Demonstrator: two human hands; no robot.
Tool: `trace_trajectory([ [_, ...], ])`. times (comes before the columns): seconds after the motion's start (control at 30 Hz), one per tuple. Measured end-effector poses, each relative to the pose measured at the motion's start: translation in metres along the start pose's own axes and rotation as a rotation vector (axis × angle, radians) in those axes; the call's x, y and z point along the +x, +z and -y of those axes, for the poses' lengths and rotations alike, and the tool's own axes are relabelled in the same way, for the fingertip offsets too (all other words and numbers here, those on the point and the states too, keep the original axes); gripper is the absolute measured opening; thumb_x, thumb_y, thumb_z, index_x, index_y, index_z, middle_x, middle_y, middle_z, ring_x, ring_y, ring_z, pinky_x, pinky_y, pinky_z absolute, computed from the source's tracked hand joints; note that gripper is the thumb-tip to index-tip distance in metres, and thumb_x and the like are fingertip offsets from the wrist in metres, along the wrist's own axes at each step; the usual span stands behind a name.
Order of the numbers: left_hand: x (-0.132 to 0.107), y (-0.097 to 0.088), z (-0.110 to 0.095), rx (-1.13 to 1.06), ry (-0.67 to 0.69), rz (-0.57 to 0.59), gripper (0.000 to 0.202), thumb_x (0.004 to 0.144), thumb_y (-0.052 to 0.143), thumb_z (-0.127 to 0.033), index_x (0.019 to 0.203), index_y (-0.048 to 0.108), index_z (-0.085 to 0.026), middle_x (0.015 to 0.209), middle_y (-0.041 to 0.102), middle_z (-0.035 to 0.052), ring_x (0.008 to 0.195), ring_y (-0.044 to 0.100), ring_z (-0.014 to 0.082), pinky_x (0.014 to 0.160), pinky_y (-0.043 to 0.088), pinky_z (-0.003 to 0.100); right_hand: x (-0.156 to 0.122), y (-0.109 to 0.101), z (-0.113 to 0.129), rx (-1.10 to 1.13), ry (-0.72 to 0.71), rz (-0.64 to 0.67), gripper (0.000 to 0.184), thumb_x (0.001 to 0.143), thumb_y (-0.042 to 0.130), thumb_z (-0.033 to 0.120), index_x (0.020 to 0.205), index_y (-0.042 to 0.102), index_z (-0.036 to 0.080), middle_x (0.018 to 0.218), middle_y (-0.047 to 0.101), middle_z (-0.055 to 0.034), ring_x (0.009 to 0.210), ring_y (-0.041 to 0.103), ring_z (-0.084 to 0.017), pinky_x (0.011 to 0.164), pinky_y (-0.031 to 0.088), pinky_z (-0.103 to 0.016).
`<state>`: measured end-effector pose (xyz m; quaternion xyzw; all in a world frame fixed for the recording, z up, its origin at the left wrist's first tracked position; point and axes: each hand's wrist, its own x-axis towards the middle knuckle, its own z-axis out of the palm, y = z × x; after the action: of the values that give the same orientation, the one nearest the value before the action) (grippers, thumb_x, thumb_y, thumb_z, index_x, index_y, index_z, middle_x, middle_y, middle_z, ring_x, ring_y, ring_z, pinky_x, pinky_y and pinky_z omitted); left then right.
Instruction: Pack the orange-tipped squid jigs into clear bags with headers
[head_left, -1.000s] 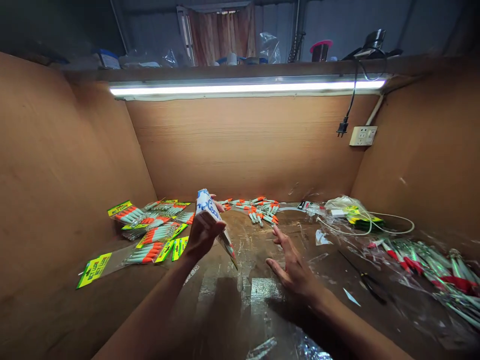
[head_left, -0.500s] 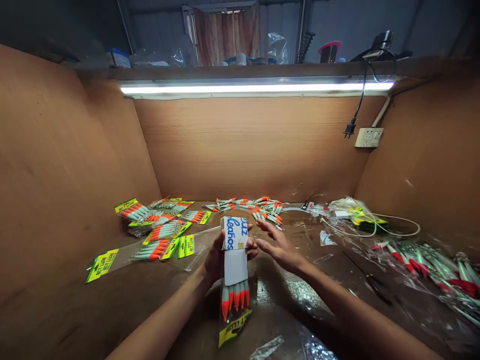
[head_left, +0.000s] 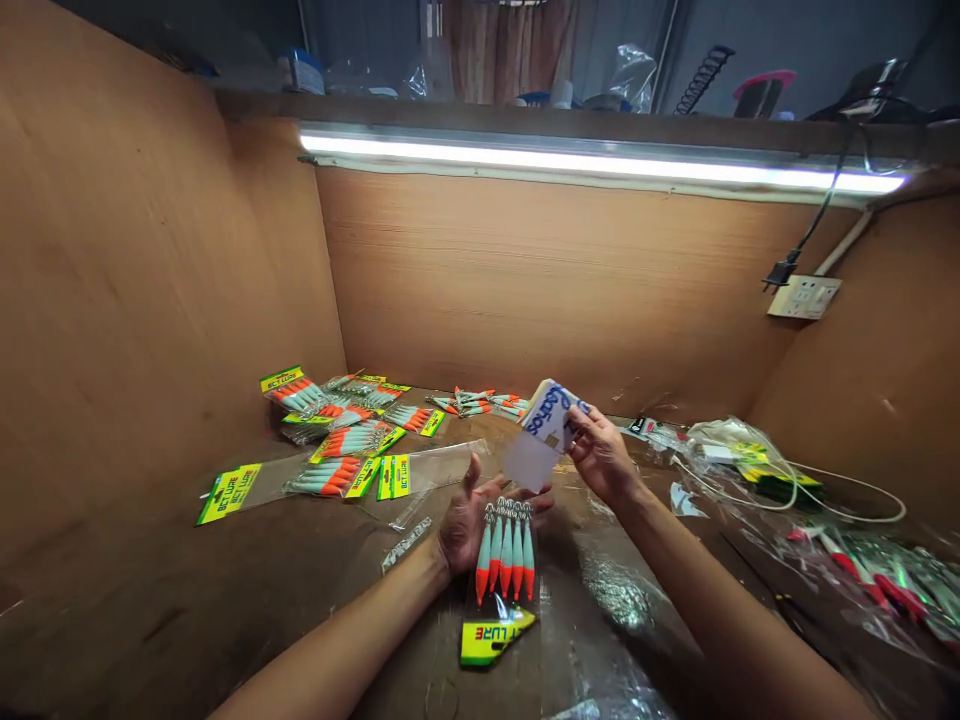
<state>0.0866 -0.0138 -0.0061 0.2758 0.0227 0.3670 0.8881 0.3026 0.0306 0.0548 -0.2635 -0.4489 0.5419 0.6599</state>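
My right hand [head_left: 600,455] is closed on a folded white card [head_left: 551,415] with blue lettering, its plain lower flap blurred. Below it, a clear packet of squid-jig lures [head_left: 506,555], pale with orange tips and wire hooks at the upper end, hangs or lies across the fingers of my left hand [head_left: 469,525]. That hand is open, thumb raised and fingers spread partly behind the packet. A yellow "LURE" header [head_left: 495,637] is at the packet's near end.
Filled lure packets [head_left: 349,437] are piled at the left, with flat empty packets [head_left: 394,477] beside them. Loose lures [head_left: 472,402] lie at the back. On the right are a white cord [head_left: 847,475], yellow header cards [head_left: 784,487], red-and-green lures [head_left: 892,575] and dark-handled pliers [head_left: 787,605].
My right hand has taken the folded card and lifted it up and right, off the lure packet. My left hand's fingers have opened. The view has shifted and tilted.
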Motion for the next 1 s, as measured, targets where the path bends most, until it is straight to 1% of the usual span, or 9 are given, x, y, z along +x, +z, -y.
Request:
trace_trajectory([
  [0.13,0.001,0.0,-0.001,0.02,0.028,0.002,0.093,0.086,0.046,-0.076,0.153,0.023,-0.016,0.14,0.052,0.0246,0.124,0.056,0.0379,0.103,0.036,0.052,0.0,-0.051,0.013,-0.193,-0.037,-0.199,0.044,0.074,0.079,0.046,0.106,0.063,0.022,0.101,0.071,-0.0041,0.079,0.067,-0.017,0.063,0.055,-0.026],
  [0.23,0.002,0.003,-0.003,0.042,0.05,-0.01,0.09,0.088,0.045,-0.074,0.155,0.019,-0.018,0.14,0.053,0.0236,0.122,0.057,0.0367,0.104,0.035,0.051,-0.008,-0.075,0.019,-0.704,-0.131,-0.31,0.06,0.068,0.083,0.044,0.118,0.062,0.02,0.112,0.069,-0.011,0.099,0.066,-0.027,0.082,0.056,-0.041],
  [0.3,0.003,0.005,-0.004,0.063,0.051,-0.016,0.09,0.088,0.043,-0.074,0.155,0.018,-0.019,0.14,0.052,0.0241,0.12,0.059,0.0369,0.103,0.035,0.051,-0.02,-0.069,0.022,-1.003,-0.31,-0.215,0.054,0.075,0.078,0.043,0.122,0.063,0.022,0.126,0.063,-0.0128,0.118,0.057,-0.031,0.101,0.045,-0.05],
  [0.37,0.003,0.008,-0.003,0.081,0.045,-0.014,0.091,0.088,0.041,-0.076,0.155,0.018,-0.019,0.141,0.051,0.0246,0.119,0.06,0.0372,0.103,0.035,0.052,-0.035,-0.044,0.023,-1.123,-0.409,0.067,0.033,0.088,0.066,0.04,0.118,0.068,0.025,0.135,0.058,-0.0104,0.128,0.05,-0.029,0.111,0.035,-0.051],
  [0.47,0.004,0.015,-0.001,0.088,0.051,0.002,0.09,0.088,0.04,-0.076,0.155,0.019,-0.02,0.14,0.052,0.0225,0.116,0.061,0.0356,0.103,0.035,0.05,-0.053,0.003,0.022,-1.121,-0.344,0.514,0.023,0.093,0.062,0.036,0.112,0.073,0.03,0.144,0.051,-0.0061,0.135,0.044,-0.026,0.112,0.036,-0.048],
  [0.53,0.003,0.02,0.0,0.083,0.049,0.018,0.087,0.088,0.037,-0.077,0.154,0.024,-0.021,0.138,0.054,0.0198,0.115,0.061,0.0353,0.101,0.037,0.05,-0.059,0.026,0.019,-1.097,-0.316,0.664,0.018,0.091,0.066,0.035,0.105,0.076,0.031,0.145,0.05,-0.0039,0.136,0.042,-0.027,0.112,0.036,-0.049],
  [0.63,0.003,0.025,0.002,0.085,0.048,0.037,0.085,0.088,0.034,-0.078,0.15,0.032,-0.02,0.132,0.059,0.0191,0.117,0.06,0.036,0.1,0.038,0.049,-0.061,0.038,0.013,-1.035,-0.267,0.686,0.011,0.089,0.068,0.034,0.091,0.078,0.029,0.14,0.055,-0.0037,0.131,0.046,-0.026,0.108,0.043,-0.048],
  [0.73,0.004,0.025,0.002,0.075,0.061,0.017,0.083,0.088,0.035,-0.078,0.145,0.037,-0.018,0.128,0.061,0.0187,0.117,0.06,0.0347,0.101,0.039,0.047,-0.059,0.033,0.004,-0.975,-0.223,0.648,0.013,0.089,0.068,0.033,0.082,0.076,0.026,0.13,0.061,-0.0043,0.125,0.051,-0.025,0.102,0.049,-0.043],
  [1.0,0.004,0.018,-0.003,0.049,0.043,-0.061,0.084,0.089,0.038,-0.076,0.149,0.033,-0.017,0.13,0.06,0.0186,0.118,0.059,0.0338,0.103,0.039,0.05,-0.053,0.022,-0.007,-0.963,-0.15,0.611,0.02,0.091,0.065,0.036,0.078,0.068,0.021,0.117,0.065,-0.0074,0.108,0.062,-0.022,0.087,0.054,-0.035],
])
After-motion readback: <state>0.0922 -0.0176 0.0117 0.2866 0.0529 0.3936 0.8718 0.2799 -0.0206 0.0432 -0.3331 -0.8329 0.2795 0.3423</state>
